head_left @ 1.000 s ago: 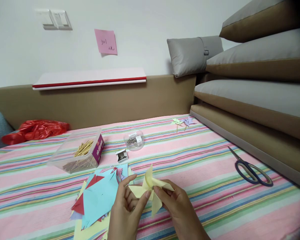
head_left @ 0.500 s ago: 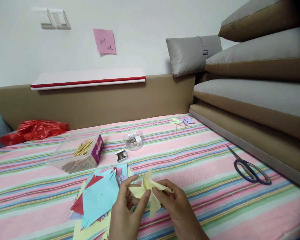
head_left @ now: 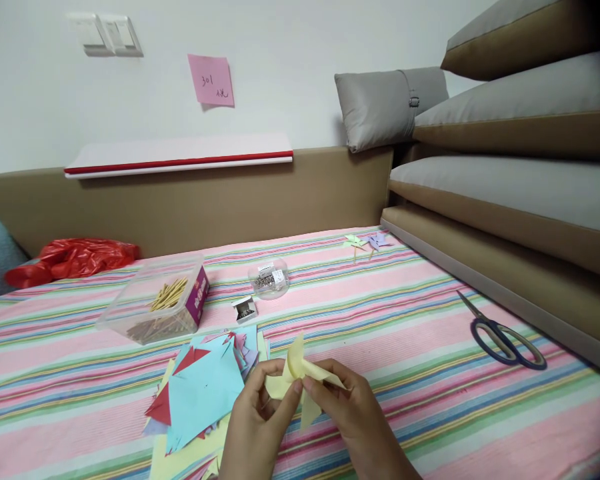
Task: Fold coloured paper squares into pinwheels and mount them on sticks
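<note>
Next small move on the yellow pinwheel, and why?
Probably press its centre firmly rather than let go: the left hand and right hand both hold the yellow pinwheel, their fingers meet near its middle, and they hide whether anything fastens the folded blades.

At lower centre, the bare left hand (head_left: 260, 415) and bare right hand (head_left: 347, 405) partly hide the pale yellow folded-paper pinwheel (head_left: 295, 359). Stacked grey-and-brown cushions (head_left: 515, 183) run off the right edge. The small white cardboard box (head_left: 245, 309), left of centre, holds contents too tiny to identify.
</note>
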A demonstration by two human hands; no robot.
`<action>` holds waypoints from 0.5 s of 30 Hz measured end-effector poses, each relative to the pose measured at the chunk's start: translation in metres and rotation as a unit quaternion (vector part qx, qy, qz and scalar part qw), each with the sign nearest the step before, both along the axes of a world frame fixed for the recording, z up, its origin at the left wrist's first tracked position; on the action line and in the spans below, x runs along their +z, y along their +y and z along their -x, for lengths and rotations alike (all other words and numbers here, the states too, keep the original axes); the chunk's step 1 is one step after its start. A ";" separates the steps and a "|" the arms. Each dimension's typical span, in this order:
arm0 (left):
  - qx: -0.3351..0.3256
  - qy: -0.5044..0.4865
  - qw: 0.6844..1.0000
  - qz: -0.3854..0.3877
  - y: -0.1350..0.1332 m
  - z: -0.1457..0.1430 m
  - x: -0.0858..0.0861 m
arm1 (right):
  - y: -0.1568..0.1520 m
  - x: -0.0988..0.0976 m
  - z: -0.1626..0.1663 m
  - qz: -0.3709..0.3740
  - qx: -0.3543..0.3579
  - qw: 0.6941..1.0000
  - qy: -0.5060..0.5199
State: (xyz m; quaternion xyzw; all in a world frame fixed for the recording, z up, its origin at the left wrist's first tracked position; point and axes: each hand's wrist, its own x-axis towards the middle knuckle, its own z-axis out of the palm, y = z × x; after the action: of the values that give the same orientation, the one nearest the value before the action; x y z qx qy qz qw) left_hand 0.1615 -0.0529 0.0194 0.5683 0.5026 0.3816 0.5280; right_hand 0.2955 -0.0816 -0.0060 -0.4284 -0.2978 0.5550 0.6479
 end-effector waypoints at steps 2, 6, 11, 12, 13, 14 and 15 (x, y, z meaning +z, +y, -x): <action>0.020 -0.015 1.000 0.000 -0.001 -0.002 0.002 | -0.001 0.002 -0.001 0.002 0.000 1.000 -0.009; 0.039 -0.037 0.998 0.018 -0.003 -0.004 0.006 | -0.002 0.003 -0.002 0.017 -0.001 1.000 -0.011; 0.034 -0.045 0.998 0.027 -0.003 -0.003 0.009 | 0.000 -0.003 -0.001 0.018 0.017 1.000 0.007; 0.039 -0.043 0.998 0.018 -0.003 -0.004 0.009 | 0.001 -0.004 -0.001 0.014 0.019 1.000 0.007; 0.044 -0.041 0.998 0.008 -0.003 -0.004 0.009 | 0.002 -0.004 0.000 0.011 0.018 1.000 0.005; 0.048 -0.040 0.998 -0.002 -0.003 -0.005 0.009 | 0.002 -0.004 -0.001 0.009 0.015 1.000 0.000; 0.047 -0.039 0.998 -0.008 -0.003 -0.005 0.009 | 0.002 -0.003 -0.001 0.008 0.012 1.000 -0.005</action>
State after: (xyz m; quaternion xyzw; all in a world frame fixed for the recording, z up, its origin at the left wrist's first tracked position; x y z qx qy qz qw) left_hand 0.1668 -0.0561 0.0279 0.5325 0.5047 0.4323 0.5241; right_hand 0.2965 -0.0793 -0.0092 -0.4330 -0.3017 0.5629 0.6361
